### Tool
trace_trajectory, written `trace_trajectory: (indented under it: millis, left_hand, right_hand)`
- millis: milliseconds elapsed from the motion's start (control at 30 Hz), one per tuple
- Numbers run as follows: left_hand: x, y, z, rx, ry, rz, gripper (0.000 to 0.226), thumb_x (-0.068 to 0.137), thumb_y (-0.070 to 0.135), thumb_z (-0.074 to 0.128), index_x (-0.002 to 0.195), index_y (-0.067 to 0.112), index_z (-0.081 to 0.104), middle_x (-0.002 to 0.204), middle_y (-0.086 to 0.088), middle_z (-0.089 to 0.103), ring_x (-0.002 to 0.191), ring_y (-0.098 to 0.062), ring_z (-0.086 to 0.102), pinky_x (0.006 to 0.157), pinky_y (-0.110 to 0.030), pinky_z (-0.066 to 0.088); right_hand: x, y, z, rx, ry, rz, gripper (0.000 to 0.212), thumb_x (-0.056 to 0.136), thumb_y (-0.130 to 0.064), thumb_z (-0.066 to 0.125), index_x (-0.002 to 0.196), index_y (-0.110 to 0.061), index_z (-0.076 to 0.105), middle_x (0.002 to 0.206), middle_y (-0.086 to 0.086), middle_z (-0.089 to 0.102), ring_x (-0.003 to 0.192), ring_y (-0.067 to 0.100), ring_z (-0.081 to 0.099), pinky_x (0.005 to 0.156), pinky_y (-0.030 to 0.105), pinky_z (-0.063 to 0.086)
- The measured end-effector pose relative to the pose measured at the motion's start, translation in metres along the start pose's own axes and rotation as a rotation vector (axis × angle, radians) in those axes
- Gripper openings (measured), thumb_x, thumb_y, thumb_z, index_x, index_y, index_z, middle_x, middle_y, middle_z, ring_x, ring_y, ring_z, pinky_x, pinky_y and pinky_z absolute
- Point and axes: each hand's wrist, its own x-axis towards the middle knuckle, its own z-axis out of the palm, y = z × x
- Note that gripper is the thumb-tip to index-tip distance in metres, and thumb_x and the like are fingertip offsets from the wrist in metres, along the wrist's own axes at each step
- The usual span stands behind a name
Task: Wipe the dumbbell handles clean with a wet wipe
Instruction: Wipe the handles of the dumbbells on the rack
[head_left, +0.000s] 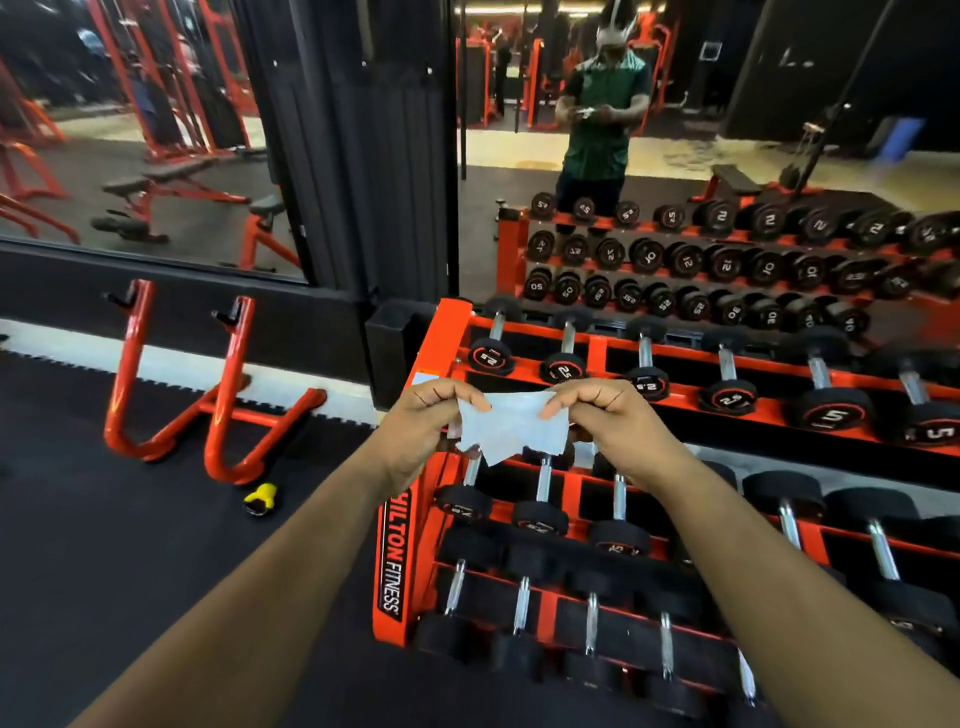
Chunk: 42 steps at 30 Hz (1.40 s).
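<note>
A pale blue wet wipe (511, 426) is stretched between my two hands, above the left end of an orange three-tier dumbbell rack (397, 551). My left hand (423, 423) pinches its left edge and my right hand (610, 423) pinches its right edge. Black dumbbells with chrome handles lie in rows on the rack, among them a 2.5 dumbbell (493, 345) on the top tier and a dumbbell (543, 501) on the middle tier just below the wipe. Neither hand touches a dumbbell.
A wall mirror (727, 156) behind the rack reflects the rack and a person in a green shirt. Orange curved stands (228, 395) sit on the black rubber floor to the left. A yellow handle (260, 496) lies on the floor near them.
</note>
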Motion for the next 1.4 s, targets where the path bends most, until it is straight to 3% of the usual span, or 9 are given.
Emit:
trace_trajectory:
  millis: [133, 300, 433, 533, 633, 900, 1033, 1167, 1400]
  left_hand:
    - [0.019, -0.005, 0.026, -0.051, 0.04, -0.02, 0.022, 0.082, 0.018, 0.053, 0.071, 0.013, 0.071, 0.104, -0.014, 0.06, 0.095, -0.031, 0.057, 0.07, -0.042, 0.056]
    - [0.038, -0.016, 0.048, 0.248, 0.076, 0.087, 0.009, 0.088, 0.017, 0.078, 0.094, 0.02, 0.072, 0.097, 0.006, 0.067, 0.09, -0.012, 0.059, 0.087, -0.034, 0.049]
    - [0.053, -0.012, 0.055, 0.372, -0.023, 0.168, 0.03, 0.09, 0.014, 0.076, 0.115, 0.026, 0.064, 0.119, 0.006, 0.065, 0.115, -0.012, 0.06, 0.101, -0.038, 0.049]
    - [0.062, -0.004, 0.049, 0.355, -0.06, 0.171, 0.042, 0.094, -0.003, 0.067, 0.13, 0.012, 0.052, 0.108, 0.014, 0.067, 0.101, -0.005, 0.064, 0.085, -0.023, 0.052]
    - [0.074, -0.002, 0.018, 0.313, -0.031, 0.099, 0.046, 0.096, -0.003, 0.064, 0.134, 0.019, 0.049, 0.096, -0.01, 0.073, 0.093, -0.025, 0.07, 0.084, -0.035, 0.056]
    - [0.129, -0.016, -0.037, 0.376, -0.229, -0.02, 0.061, 0.095, -0.003, 0.065, 0.145, 0.021, 0.04, 0.1, -0.015, 0.074, 0.09, -0.017, 0.072, 0.079, -0.029, 0.057]
    - [0.16, -0.019, -0.049, 0.386, -0.086, 0.062, 0.053, 0.095, 0.016, 0.071, 0.141, 0.026, 0.046, 0.118, 0.0, 0.067, 0.104, -0.009, 0.066, 0.083, -0.023, 0.054]
    - [0.157, -0.051, -0.039, 0.058, 0.001, -0.117, 0.038, 0.093, 0.044, 0.07, 0.125, 0.026, 0.06, 0.116, 0.005, 0.069, 0.094, -0.001, 0.066, 0.076, -0.024, 0.052]
    - [0.188, -0.071, -0.039, -0.157, 0.079, -0.033, 0.02, 0.099, 0.003, 0.06, 0.108, 0.014, 0.074, 0.11, -0.008, 0.077, 0.102, -0.023, 0.071, 0.091, -0.039, 0.055]
  right_hand:
    - [0.01, 0.021, -0.031, 0.064, -0.019, 0.019, 0.044, 0.097, 0.002, 0.043, 0.077, -0.019, 0.075, 0.1, -0.003, 0.071, 0.099, 0.022, 0.065, 0.092, 0.046, 0.054]
    - [0.025, 0.03, -0.061, -0.205, -0.016, -0.068, 0.015, 0.096, -0.029, 0.056, 0.094, -0.022, 0.068, 0.117, -0.013, 0.063, 0.116, 0.004, 0.057, 0.104, 0.038, 0.048]
    - [0.049, 0.018, -0.052, -0.369, -0.212, -0.1, 0.059, 0.09, -0.06, 0.062, 0.138, -0.027, 0.052, 0.131, -0.016, 0.055, 0.118, -0.001, 0.052, 0.1, 0.023, 0.044]
    - [0.062, 0.022, -0.038, -0.341, -0.357, -0.016, 0.034, 0.093, -0.041, 0.07, 0.106, -0.011, 0.063, 0.089, 0.004, 0.071, 0.074, 0.011, 0.065, 0.069, 0.039, 0.055]
    - [0.068, 0.041, -0.031, -0.224, -0.382, 0.09, 0.026, 0.097, -0.025, 0.066, 0.087, -0.003, 0.059, 0.062, 0.009, 0.068, 0.045, 0.017, 0.057, 0.045, 0.027, 0.045]
    - [0.117, 0.056, -0.001, -0.289, -0.316, 0.087, 0.025, 0.097, -0.038, 0.065, 0.118, -0.025, 0.066, 0.106, -0.011, 0.068, 0.093, 0.002, 0.064, 0.081, 0.018, 0.049]
    - [0.154, 0.059, 0.019, -0.237, -0.161, 0.117, 0.003, 0.097, -0.02, 0.067, 0.095, -0.018, 0.067, 0.085, -0.002, 0.071, 0.073, 0.012, 0.066, 0.066, 0.029, 0.049]
    - [0.165, 0.075, 0.032, 0.052, 0.058, 0.201, 0.013, 0.096, -0.019, 0.068, 0.106, -0.01, 0.068, 0.101, 0.01, 0.075, 0.095, 0.035, 0.072, 0.083, 0.053, 0.057]
    - [0.19, 0.09, 0.035, 0.26, 0.166, 0.26, 0.016, 0.098, -0.006, 0.061, 0.112, -0.009, 0.07, 0.101, 0.003, 0.076, 0.097, 0.022, 0.071, 0.081, 0.034, 0.058]
